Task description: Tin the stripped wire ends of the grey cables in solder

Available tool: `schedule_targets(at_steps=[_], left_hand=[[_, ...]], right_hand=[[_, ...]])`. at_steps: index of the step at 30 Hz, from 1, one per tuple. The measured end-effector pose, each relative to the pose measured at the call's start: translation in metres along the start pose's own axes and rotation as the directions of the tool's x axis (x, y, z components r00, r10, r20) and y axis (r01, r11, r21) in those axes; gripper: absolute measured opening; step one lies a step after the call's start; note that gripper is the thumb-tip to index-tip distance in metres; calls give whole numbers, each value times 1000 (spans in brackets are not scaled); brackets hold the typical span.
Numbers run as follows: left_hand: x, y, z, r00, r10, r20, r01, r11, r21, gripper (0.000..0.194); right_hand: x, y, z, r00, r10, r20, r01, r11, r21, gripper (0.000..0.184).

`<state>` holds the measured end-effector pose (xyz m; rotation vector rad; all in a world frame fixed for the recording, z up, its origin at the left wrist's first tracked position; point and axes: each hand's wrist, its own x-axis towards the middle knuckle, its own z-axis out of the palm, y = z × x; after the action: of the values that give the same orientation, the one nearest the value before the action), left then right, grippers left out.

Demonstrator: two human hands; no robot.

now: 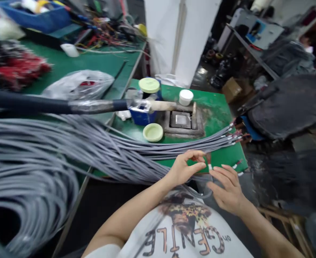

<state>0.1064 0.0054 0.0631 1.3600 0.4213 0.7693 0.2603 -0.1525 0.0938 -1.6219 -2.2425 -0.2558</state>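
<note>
A grey cable [206, 195] bends up between my hands. Its end has a white band [210, 167] with thin reddish-brown wires [208, 157] standing out above it. My right hand [227, 188] pinches this cable just below the band, thumb against fingers. On the other side, my left hand [187, 166] is beside the wire ends, its thumb and forefinger apart; whether a fingertip touches the wires I cannot tell. Behind both hands, a bundle of grey cables [184, 146] lies across the green tabletop [217, 107], stripped ends pointing right.
A large coil of grey cable [45, 190] fills the left. Beyond the bundle stand a solder pot [183, 120], a pale green dish [152, 132], a white-lidded tub [186, 96] and a blue box [143, 116]. A dark hose [39, 103] with a taped nozzle reaches over from the left.
</note>
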Motion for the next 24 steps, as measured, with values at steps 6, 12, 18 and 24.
schedule_targets(at_steps=[6,12,18,24], left_hand=[[22,-20,19,910,21,414,-278,772,571,18],[20,-40,36,853,-54,519,-458,399,794,20],[25,-40,22,903,26,430,-420,269,867,23],[23,-35,20,916,-23,402,-395,138,908,26]], right_hand=[[-94,-30,9,642,602,474,-598,781,-182,40],[-89,-34,1,728,542,420,-613,789,45,52],[-65,-19,-21,791,607,77,-608,794,-15,35],[-56,-19,22,779,561,280,-568,820,-63,43]])
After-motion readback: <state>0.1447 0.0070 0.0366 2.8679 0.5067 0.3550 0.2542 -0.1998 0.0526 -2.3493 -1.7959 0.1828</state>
